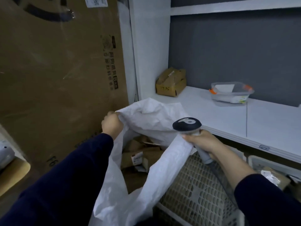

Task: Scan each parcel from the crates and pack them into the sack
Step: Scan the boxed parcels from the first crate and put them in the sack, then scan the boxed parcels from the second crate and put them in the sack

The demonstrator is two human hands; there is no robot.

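Note:
A white woven sack (146,116) stands open in front of me, with several brown cardboard parcels (140,154) lying inside it. My left hand (112,123) grips the sack's far left rim and holds it up. My right hand (202,142) holds a handheld barcode scanner (187,123) with a dark head, and its fingers also pinch the sack's near right rim against the handle. A pale lattice crate (195,190) stands at the lower right below my right arm; its inside is hidden. Another crate (254,159) at the right holds a brown parcel (275,176).
A large cardboard box (57,70) fills the left. A white shelf (228,118) at the right carries a small cardboard box (171,84) and a clear plastic container (231,93). A thin cable (246,118) runs across the shelf. More items sit at the far left edge.

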